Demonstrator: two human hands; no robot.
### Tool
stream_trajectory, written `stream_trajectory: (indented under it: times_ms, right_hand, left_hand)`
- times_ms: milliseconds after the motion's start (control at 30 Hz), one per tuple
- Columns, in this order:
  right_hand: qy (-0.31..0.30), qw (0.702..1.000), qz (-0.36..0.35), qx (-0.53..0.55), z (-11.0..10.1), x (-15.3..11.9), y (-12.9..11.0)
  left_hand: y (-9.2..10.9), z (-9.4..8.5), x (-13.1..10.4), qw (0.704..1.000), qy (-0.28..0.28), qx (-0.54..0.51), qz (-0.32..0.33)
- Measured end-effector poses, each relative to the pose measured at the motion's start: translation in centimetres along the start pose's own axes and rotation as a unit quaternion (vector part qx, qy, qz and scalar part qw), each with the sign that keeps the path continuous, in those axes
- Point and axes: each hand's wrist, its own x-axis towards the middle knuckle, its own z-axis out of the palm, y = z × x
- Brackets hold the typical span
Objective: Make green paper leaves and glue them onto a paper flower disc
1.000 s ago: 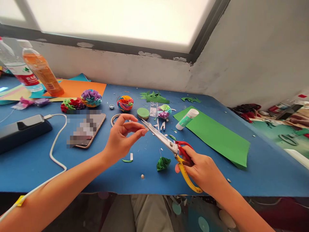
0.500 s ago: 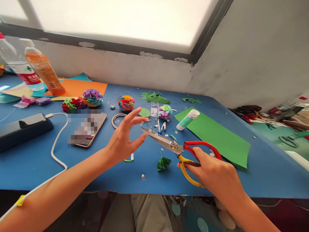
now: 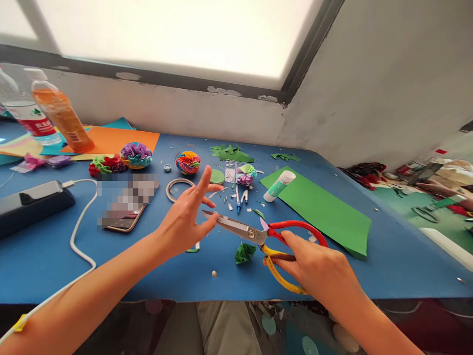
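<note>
My right hand (image 3: 314,261) is wrapped round the red and yellow handles of the scissors (image 3: 251,233), whose blades are together and point left. Their tip lies by the thumb of my left hand (image 3: 188,212), which has its fingers apart and its index finger raised. Whether the thumb touches the blade I cannot tell. Below the blades a crumpled dark green paper piece (image 3: 245,253) sits on the blue table (image 3: 155,276). A white glue stick (image 3: 280,186) stands tilted at the edge of a green sheet (image 3: 321,207).
A phone (image 3: 129,217), a tape roll (image 3: 172,190), paper balls (image 3: 188,162) and two bottles (image 3: 66,116) are at the left. A white cable (image 3: 76,246) runs beside my left arm. Green scraps (image 3: 232,153) lie at the back. Another person's hand (image 3: 436,187) is at the far right.
My left index finger has straightened upward, and the fingers have shifted around the scissors' tip. The whole view has moved slightly, so the table items appear further left.
</note>
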Motion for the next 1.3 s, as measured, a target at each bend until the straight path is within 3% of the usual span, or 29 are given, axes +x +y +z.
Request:
stream_trajectory:
  times_ms: [267,433,567,700,767,833,900,1000,1067,1167,1300]
  right_hand:
    - [-0.009,1.0,0.011,0.007,0.1,-0.2,0.2]
    - [-0.008,1.0,0.025,-0.009,0.6,-0.6,0.3]
    - [-0.089,0.993,0.074,0.009,1.9,-0.5,0.8]
    - [-0.199,0.962,0.153,0.103,3.2,0.2,1.7]
    - [-0.169,0.956,0.173,0.169,3.1,0.8,1.9]
    - [-0.085,0.95,0.187,0.235,2.3,1.7,1.5]
    - [-0.023,0.923,0.203,0.327,1.1,2.8,0.4]
    - [-0.032,0.845,0.189,0.5,-0.4,4.8,-1.7]
    - [-0.041,0.809,0.166,0.562,-0.8,5.8,-2.9]
    - [-0.041,0.791,0.147,0.593,-0.5,6.4,-3.9]
    - [-0.048,0.783,0.172,0.596,0.2,5.8,-4.1]
  left_hand:
    - [-0.8,0.4,-0.2,0.999,-0.023,-0.015,0.022]
    - [-0.8,0.9,-0.2,0.991,0.066,-0.109,0.027]
    - [-0.2,0.6,0.2,0.965,0.149,-0.214,-0.037]
    - [-0.1,0.3,0.6,0.944,0.121,-0.288,-0.102]
    - [-0.2,0.5,0.5,0.941,0.102,-0.302,-0.117]
    - [-0.2,0.7,0.3,0.941,0.085,-0.305,-0.124]
    - [-0.3,1.0,0.1,0.941,0.064,-0.307,-0.126]
    - [-0.3,1.4,-0.4,0.942,0.029,-0.313,-0.118]
    - [-0.4,1.7,-0.8,0.942,0.007,-0.315,-0.116]
    - [-0.6,2.1,-1.2,0.941,-0.019,-0.315,-0.124]
    - [-0.5,2.4,-1.5,0.939,-0.029,-0.317,-0.13]
